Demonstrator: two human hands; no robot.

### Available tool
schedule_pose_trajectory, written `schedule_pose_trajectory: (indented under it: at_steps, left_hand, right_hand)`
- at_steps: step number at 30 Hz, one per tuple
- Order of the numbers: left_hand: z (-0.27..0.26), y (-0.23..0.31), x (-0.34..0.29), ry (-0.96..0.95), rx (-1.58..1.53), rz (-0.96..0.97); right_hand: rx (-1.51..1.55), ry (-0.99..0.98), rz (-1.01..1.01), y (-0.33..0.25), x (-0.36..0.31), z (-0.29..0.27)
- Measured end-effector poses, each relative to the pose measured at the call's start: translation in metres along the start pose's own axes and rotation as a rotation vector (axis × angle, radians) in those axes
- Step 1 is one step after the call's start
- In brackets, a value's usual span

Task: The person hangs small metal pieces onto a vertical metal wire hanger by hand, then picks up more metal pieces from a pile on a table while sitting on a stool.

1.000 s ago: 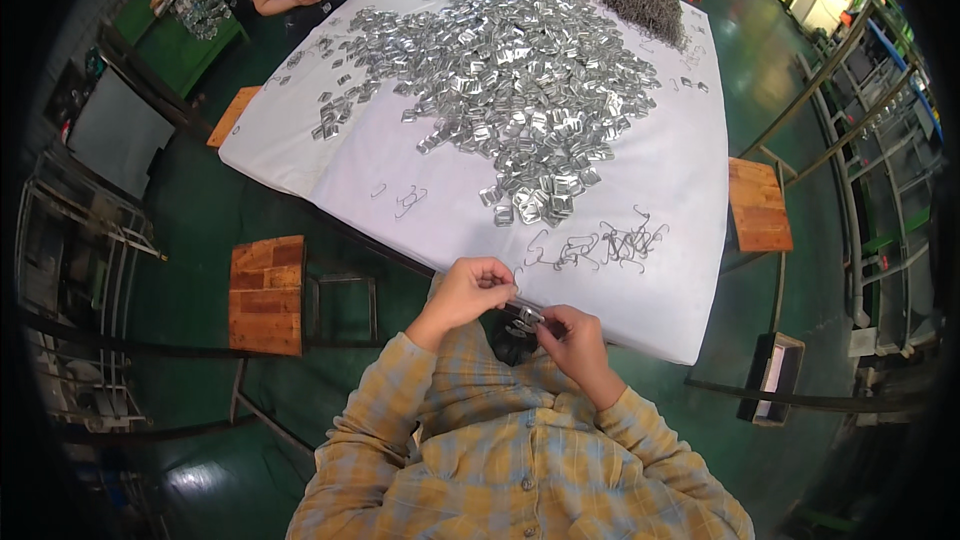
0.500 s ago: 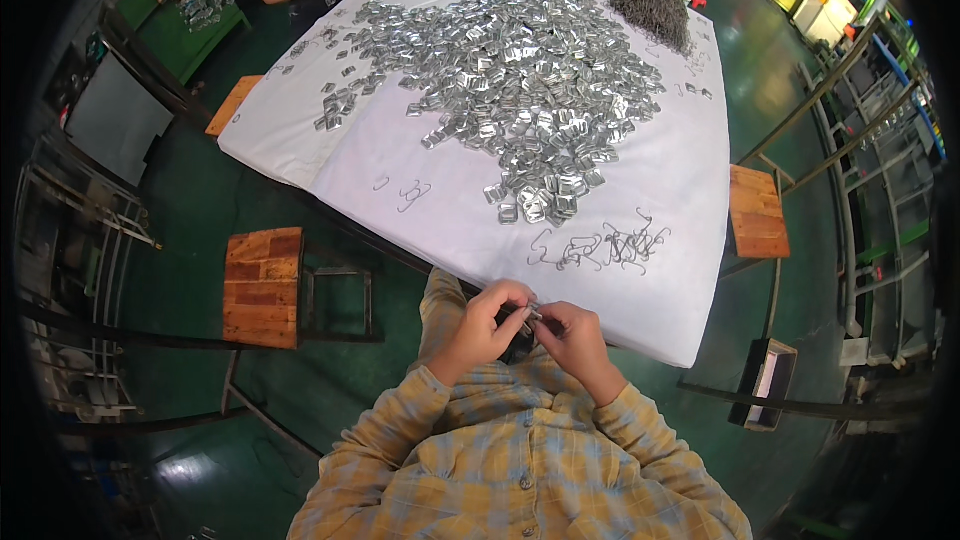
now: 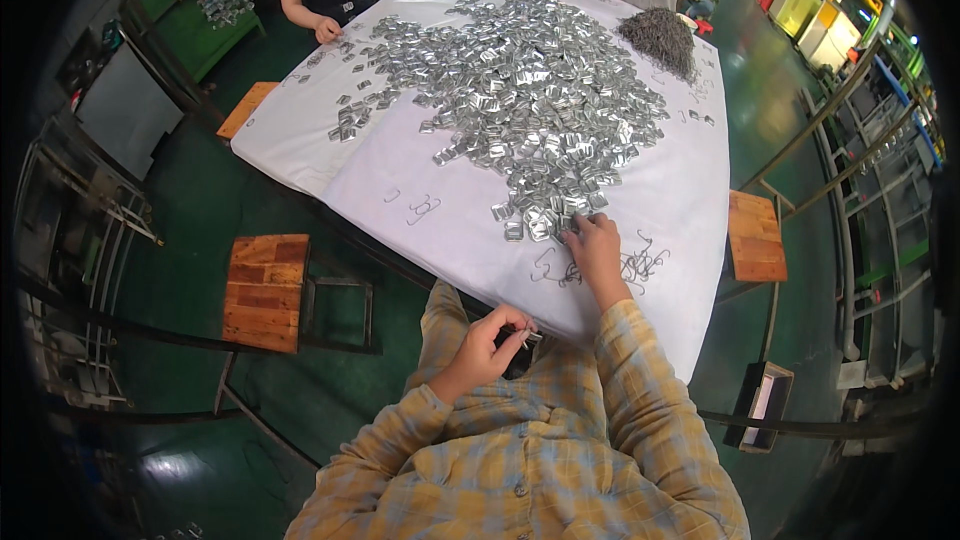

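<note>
The right hand (image 3: 596, 245) stretches forward, fingers spread apart on the white-covered desk (image 3: 660, 190), touching the near edge of the heap of shiny metal clips (image 3: 520, 110), beside loose wire hooks (image 3: 640, 265); the left hand (image 3: 487, 345) stays at the lap, fingers pinched together on a small metal piece (image 3: 527, 336); half a second ago both hands met there.

Worktop (image 3: 640, 230): white cover. Clips (image 3: 520, 100): bright silver, heaped. Wire pile (image 3: 660, 38): dark grey. Sleeves (image 3: 640, 410): yellow-tan plaid with pale blue lines. Stools (image 3: 265, 290): reddish-brown wood on black frames. Floor (image 3: 200, 210): glossy dark green.
</note>
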State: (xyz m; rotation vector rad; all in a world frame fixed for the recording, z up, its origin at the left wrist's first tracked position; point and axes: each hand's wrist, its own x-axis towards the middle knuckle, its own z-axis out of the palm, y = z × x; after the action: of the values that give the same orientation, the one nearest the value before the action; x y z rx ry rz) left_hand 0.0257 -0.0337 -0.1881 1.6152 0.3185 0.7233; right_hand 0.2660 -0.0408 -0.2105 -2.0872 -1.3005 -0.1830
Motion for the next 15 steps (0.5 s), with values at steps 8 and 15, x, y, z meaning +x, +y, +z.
schedule_pose_trajectory:
  at_steps: [8,15]
  left_hand:
    - [-0.005,0.004,-0.001,-0.013,0.045,-0.039]
    - [0.0,0.007,0.009,0.001,0.124,-0.107]
  right_hand:
    - [0.032,-0.012,0.028,0.01,0.015,0.005]
    - [1.004,-0.192,0.676,-0.018,-0.013,-0.034]
